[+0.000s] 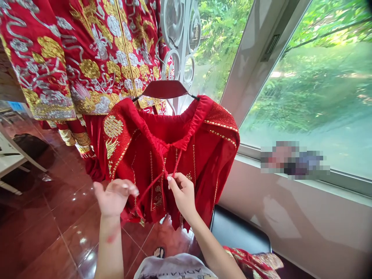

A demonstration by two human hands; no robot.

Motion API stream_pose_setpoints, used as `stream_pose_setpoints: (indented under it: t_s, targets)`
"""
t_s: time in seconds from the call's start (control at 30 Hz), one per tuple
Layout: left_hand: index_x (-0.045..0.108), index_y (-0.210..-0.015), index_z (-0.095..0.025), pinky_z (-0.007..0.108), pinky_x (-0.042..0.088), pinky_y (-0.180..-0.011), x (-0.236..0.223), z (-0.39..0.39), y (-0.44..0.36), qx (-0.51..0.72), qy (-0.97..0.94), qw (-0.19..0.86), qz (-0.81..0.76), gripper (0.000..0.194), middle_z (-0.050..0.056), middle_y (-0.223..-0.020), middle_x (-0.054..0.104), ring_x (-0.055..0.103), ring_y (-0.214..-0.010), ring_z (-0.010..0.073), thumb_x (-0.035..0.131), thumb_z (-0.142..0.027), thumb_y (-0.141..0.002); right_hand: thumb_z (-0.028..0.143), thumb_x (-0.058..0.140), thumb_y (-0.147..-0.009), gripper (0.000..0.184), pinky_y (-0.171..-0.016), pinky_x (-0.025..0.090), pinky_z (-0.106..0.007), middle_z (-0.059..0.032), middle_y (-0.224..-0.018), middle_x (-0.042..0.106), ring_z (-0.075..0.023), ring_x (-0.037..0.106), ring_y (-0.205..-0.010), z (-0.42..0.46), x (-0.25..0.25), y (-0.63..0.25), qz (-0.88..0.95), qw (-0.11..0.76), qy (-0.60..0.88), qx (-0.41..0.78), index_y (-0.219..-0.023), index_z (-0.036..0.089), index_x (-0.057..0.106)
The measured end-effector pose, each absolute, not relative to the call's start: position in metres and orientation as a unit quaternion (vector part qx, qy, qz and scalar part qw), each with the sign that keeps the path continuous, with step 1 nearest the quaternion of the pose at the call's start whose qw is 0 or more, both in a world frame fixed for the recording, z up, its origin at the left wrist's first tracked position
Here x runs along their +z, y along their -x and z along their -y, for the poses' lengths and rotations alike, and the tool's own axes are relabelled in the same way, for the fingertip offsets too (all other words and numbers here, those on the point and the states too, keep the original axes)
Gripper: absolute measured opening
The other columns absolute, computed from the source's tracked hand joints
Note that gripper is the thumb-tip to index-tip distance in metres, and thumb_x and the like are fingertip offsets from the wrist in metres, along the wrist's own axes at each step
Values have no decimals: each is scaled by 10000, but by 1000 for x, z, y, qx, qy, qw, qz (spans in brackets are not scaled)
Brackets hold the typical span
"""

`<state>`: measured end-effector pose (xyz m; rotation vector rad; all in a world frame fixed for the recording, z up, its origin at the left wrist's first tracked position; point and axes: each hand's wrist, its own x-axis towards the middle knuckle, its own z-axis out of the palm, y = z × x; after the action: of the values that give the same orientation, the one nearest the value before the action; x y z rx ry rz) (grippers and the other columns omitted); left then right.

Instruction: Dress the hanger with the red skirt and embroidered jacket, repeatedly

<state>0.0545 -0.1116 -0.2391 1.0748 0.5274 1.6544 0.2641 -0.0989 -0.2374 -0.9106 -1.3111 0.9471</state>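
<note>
A red garment (180,133) with a gathered drawstring top edge and gold beaded panels hangs in front of me on a dark red hanger (165,89). My right hand (183,193) pinches the thin red drawstring (165,170) between thumb and fingertips, just below the opening. One length of cord slants down to the left from that pinch. To the left, my left hand (115,195) is raised before the garment, thumb spread away from the fingers. It holds nothing that I can see; its fingertips are close to the slanting cord, and I cannot tell whether they touch.
Behind hangs a red jacket (101,50) with gold and silver embroidery, beside a white scrolled metal frame (174,58). On the right are a window and sill (345,190). A black seat (240,232) and red embroidered cloth (255,261) are below. A white chair (14,155) stands left.
</note>
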Motion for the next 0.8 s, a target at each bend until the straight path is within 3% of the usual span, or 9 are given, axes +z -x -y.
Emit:
stream_pose_setpoints:
  t_s: [0.03, 0.1, 0.2, 0.33, 0.43, 0.53, 0.63, 0.8]
  targets:
    - [735, -764, -195, 300, 569, -622, -234, 109, -61, 655, -495, 489, -294, 559, 88, -788, 727, 679, -713, 205, 509, -706, -764, 391, 549, -847, 260, -477, 355, -211, 29, -541, 514, -95, 441, -495, 99, -236, -264, 571, 597, 392, 405, -716, 171, 592]
    - [745, -924, -161, 370, 529, -894, -222, 101, -82, 600, -559, 421, -389, 514, 143, -1063, 705, 639, -1030, 277, 560, -620, -787, 399, 546, -849, 278, -466, 339, -210, 33, -532, 496, -90, 418, -482, 97, -233, -263, 584, 591, 387, 399, -687, 173, 567]
    - [673, -1122, -182, 374, 436, -1024, -204, 90, -119, 535, -619, 421, -392, 435, 121, -1151, 669, 610, -1084, 253, 570, -494, -837, 377, 535, -852, 268, -464, 336, -212, 32, -532, 503, -86, 407, -470, 94, -227, -263, 614, 588, 374, 370, -676, 176, 554]
    - [633, -1062, -205, 257, 513, -755, -194, 88, -146, 477, -650, 435, -402, 294, 48, -916, 678, 620, -792, 152, 514, -412, -891, 307, 499, -862, 252, -473, 338, -211, 20, -556, 534, -86, 417, -485, 87, -216, -272, 681, 555, 370, 303, -658, 171, 555]
    - [653, -882, -187, 215, 457, -608, -190, 90, -145, 456, -680, 374, -436, 238, 6, -750, 639, 565, -655, 120, 548, -400, -871, 275, 505, -858, 231, -470, 334, -207, 20, -555, 527, -81, 412, -488, 87, -204, -286, 735, 497, 373, 270, -677, 162, 596]
    - [664, -731, -172, 206, 400, -534, -178, 91, -135, 460, -697, 307, -457, 227, -13, -652, 615, 518, -569, 103, 656, -392, -786, 308, 597, -814, 176, -448, 336, -209, 28, -538, 534, -83, 414, -463, 83, -187, -308, 767, 461, 378, 239, -823, 157, 686]
    - [642, -605, -170, 210, 313, -467, -157, 87, -113, 510, -691, 185, -478, 274, -34, -525, 535, 422, -478, 80, 678, -392, -763, 365, 636, -805, 248, -495, 402, -228, -7, -623, 643, -113, 521, -513, 64, -168, -343, 768, 476, 383, 194, -934, 177, 734]
    - [653, -612, -176, 230, 272, -475, -119, 64, -52, 597, -609, -76, -517, 290, -49, -471, 472, 354, -452, 80, 674, -419, -768, 392, 629, -800, 236, -572, 457, -254, -33, -734, 718, -158, 629, -639, 11, -143, -394, 743, 536, 384, 113, -819, 198, 761]
